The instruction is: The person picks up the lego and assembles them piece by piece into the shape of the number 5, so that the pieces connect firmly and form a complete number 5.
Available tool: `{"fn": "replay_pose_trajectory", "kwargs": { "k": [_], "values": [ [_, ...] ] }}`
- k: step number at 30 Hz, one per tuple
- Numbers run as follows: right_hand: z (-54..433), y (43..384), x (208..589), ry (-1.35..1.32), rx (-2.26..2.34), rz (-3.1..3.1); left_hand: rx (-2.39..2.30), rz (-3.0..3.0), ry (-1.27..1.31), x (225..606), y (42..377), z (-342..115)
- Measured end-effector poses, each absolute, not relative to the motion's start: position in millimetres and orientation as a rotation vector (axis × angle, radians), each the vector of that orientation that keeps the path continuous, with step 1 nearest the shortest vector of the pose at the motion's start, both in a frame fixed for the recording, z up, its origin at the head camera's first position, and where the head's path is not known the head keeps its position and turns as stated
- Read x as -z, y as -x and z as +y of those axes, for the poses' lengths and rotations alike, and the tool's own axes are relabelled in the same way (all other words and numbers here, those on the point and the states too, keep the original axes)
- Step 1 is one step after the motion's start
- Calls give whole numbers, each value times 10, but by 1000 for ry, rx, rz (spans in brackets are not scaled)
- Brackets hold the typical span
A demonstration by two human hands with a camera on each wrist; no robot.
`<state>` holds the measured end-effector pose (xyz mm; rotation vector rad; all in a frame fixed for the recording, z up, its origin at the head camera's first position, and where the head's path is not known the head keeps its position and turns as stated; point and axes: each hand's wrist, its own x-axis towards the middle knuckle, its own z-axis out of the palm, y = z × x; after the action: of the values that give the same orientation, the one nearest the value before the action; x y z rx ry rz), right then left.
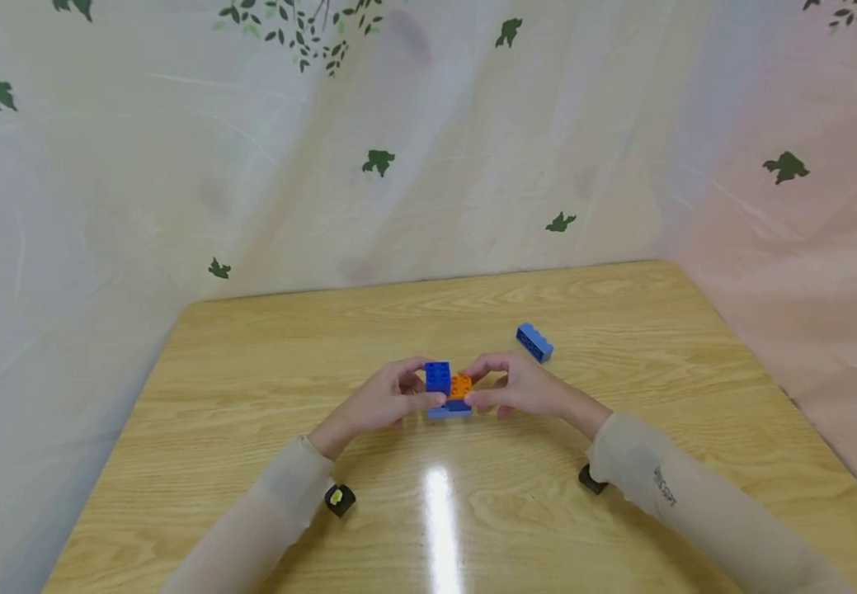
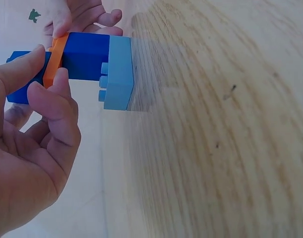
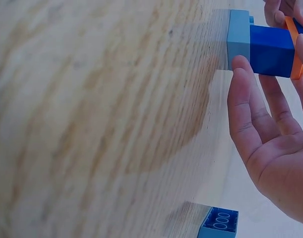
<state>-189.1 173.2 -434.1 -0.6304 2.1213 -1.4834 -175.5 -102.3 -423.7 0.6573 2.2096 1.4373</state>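
A small stack of toy bricks stands on the wooden table between both hands. At its bottom is a light blue brick (image 2: 120, 74), with a dark blue brick (image 3: 271, 49) on it. Over that lies a thin orange piece (image 1: 461, 386), and another dark blue brick (image 1: 437, 378) tops its left part. My left hand (image 1: 391, 396) pinches this top brick between thumb and fingers, fingertips right at the orange piece. From the other side, my right hand (image 1: 520, 386) pinches the orange piece; its lower fingers reach beside the light blue brick in the right wrist view.
A loose light blue brick (image 1: 534, 342) lies on its side beyond the right hand, hollow underside showing. Small black devices (image 1: 340, 499) sit at both wrists. Behind the table's far edge hangs a pale curtain (image 1: 443, 223) with green printed shapes.
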Motion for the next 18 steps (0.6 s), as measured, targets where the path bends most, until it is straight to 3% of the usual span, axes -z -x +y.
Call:
{"fn": "replay_pose_trajectory", "kwargs": {
  "k": [12, 18],
  "values": [
    [1757, 1872, 4245, 748, 1337, 2258, -1466, 2235, -758, 4309, 1746, -1028],
    [1993, 1937, 4099, 727, 1305, 2576, -1495, 2228, -746, 4307, 1707, -1027]
  ]
}}
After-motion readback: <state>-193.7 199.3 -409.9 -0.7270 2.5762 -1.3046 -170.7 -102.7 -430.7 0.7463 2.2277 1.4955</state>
